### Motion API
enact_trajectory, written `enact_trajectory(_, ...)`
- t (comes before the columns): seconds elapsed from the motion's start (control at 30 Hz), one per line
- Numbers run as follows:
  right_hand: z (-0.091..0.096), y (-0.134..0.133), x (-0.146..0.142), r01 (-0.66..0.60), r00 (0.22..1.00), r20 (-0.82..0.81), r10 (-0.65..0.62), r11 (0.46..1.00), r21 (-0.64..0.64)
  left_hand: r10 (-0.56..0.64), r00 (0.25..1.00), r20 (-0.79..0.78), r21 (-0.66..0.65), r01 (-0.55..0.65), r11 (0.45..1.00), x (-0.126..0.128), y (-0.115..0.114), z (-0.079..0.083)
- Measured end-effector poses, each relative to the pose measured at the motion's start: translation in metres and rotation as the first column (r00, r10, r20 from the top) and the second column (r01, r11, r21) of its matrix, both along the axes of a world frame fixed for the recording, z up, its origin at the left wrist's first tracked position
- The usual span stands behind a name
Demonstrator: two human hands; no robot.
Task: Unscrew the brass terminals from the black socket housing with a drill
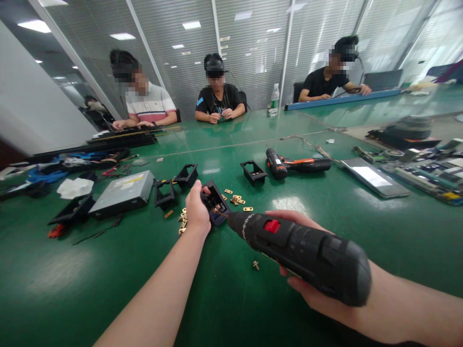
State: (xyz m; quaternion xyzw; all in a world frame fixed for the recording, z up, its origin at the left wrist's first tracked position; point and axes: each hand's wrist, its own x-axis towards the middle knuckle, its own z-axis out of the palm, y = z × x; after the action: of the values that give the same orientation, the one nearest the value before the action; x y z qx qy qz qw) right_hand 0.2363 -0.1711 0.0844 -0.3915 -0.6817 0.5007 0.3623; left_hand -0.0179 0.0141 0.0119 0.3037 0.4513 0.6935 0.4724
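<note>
My left hand [198,210] is closed around the near left side of a black plastic housing [217,195], tilted up off the green table. In my right hand [300,284] is a black cordless drill [304,250] with a red switch on top; its body hides most of the fingers. The drill's bit reaches into the housing, where brass-coloured parts show. Small brass plates [238,199] lie just beyond the housing, and more brass pieces [183,220] lie beside my left hand. A single screw [256,265] rests on the table below the drill's chuck.
More black housings [254,174] stand behind. A second drill [278,164] lies at the back right near a tablet-like device [376,178]. To the left sits a silver disc drive [125,193]. Circuit boards [434,173] lie far right. Three people sit across the table [224,308].
</note>
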Motion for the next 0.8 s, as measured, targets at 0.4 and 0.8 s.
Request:
enact_trajectory(0.4,0.0004,0.0,-0.0003,0.032,0.999,0.015,-0.032,0.999,-0.006,0.004,1.0,0.017,-0.003,-0.004,1.0,0.0015,-0.0013,0.002)
enact_trajectory(0.8,0.0023,0.003,-0.0059,0.043,0.998,-0.035,-0.05,0.986,-0.163,-0.023,0.999,-0.024,0.02,0.023,1.0,-0.0021,-0.0016,0.0009)
